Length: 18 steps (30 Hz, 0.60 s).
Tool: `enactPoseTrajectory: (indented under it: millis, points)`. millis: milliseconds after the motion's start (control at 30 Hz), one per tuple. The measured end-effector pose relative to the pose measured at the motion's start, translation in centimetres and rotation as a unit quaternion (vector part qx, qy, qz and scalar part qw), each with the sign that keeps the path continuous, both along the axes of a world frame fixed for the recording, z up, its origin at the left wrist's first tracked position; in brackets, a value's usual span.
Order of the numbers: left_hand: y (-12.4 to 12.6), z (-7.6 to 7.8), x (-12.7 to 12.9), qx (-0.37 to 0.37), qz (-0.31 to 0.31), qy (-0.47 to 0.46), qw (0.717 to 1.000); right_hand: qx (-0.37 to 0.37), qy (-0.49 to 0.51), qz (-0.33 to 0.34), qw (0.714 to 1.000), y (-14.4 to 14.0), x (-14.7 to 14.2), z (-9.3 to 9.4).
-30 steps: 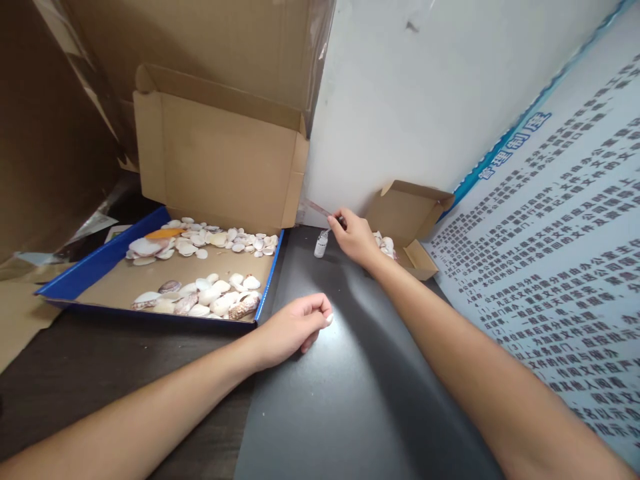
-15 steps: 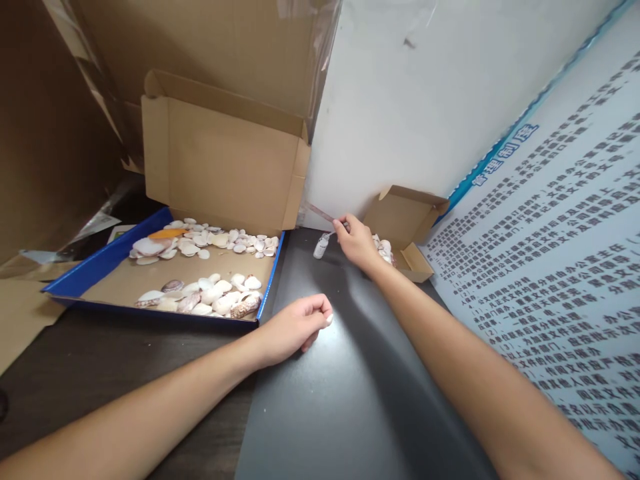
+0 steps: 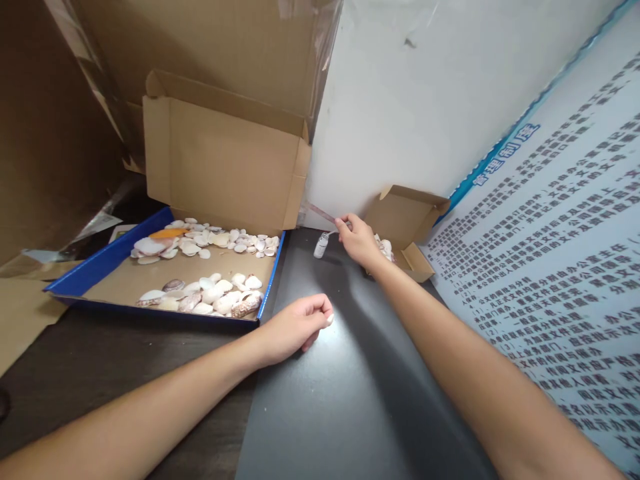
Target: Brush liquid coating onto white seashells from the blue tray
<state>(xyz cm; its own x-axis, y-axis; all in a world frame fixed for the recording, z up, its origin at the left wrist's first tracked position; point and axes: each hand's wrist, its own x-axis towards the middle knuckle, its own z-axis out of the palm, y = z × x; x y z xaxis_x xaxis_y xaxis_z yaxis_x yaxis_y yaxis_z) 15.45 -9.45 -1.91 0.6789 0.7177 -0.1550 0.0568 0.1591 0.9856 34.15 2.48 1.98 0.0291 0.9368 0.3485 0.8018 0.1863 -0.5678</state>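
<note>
My left hand (image 3: 299, 327) is closed above the dark grey mat, with a small white shell (image 3: 330, 320) pinched at the fingertips. Further off, my right hand (image 3: 357, 239) pinches a slim pinkish stick (image 3: 321, 213) that points up and to the left. A thin pale strip (image 3: 333, 233) runs from under those fingers to the mouth of a small clear bottle (image 3: 321, 247) with whitish contents. Whether strip and stick are one piece, I cannot tell. The bottle stands slightly tilted in view on the mat (image 3: 300, 413).
On the left, an open blue-edged cardboard box (image 3: 115, 283) holds two groups of shells (image 3: 200, 293), its lid raised. Behind my right hand is a smaller open carton (image 3: 407, 213) with shells (image 3: 385, 247). A white wall (image 3: 400, 100) and a printed board (image 3: 550, 220) rise behind.
My right hand has shifted very slightly to the right with the stick. The left hand and its shell hold nearly the same place.
</note>
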Motion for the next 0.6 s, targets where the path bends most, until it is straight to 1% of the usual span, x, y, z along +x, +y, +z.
enactPoseTrajectory:
  millis: [333, 600]
  points:
    - [0.05, -0.25, -0.04, -0.001, 0.000, -0.005, 1.000, -0.005, -0.025, 0.012, 1.000, 0.06, -0.34, 0.20]
    - [0.01, -0.34, -0.01, -0.002, 0.000, -0.008, 1.000, -0.007, -0.015, 0.010, 1.000, -0.04, -0.39, 0.48]
